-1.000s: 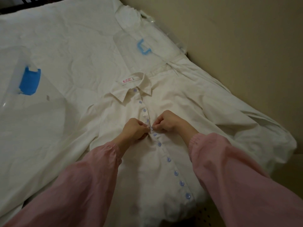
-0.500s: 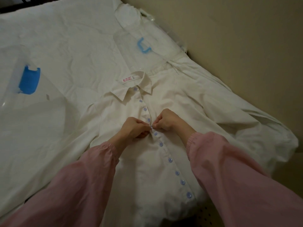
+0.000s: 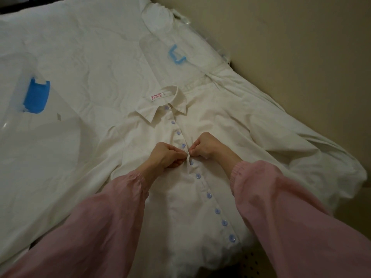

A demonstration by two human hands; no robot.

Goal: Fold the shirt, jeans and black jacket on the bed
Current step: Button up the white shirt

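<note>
A white shirt [image 3: 180,197] with a row of pale blue buttons lies face up on the bed [image 3: 80,47], collar pointing away from me. My left hand [image 3: 165,156] and my right hand [image 3: 206,145] meet at the button strip in the upper chest. Each pinches an edge of the strip between thumb and fingers, just above a blue button. Both arms wear pink sleeves. No jeans or black jacket appear in this view.
A clear plastic lid or box with a blue clip [image 3: 36,96] lies on the sheet at the left. Another clear one with a light blue handle [image 3: 176,56] sits beyond the collar. A beige wall [image 3: 291,57] runs along the bed's right side.
Both hands stay pinched at the same spot on the button strip, with only small finger shifts. The shirt has not moved.
</note>
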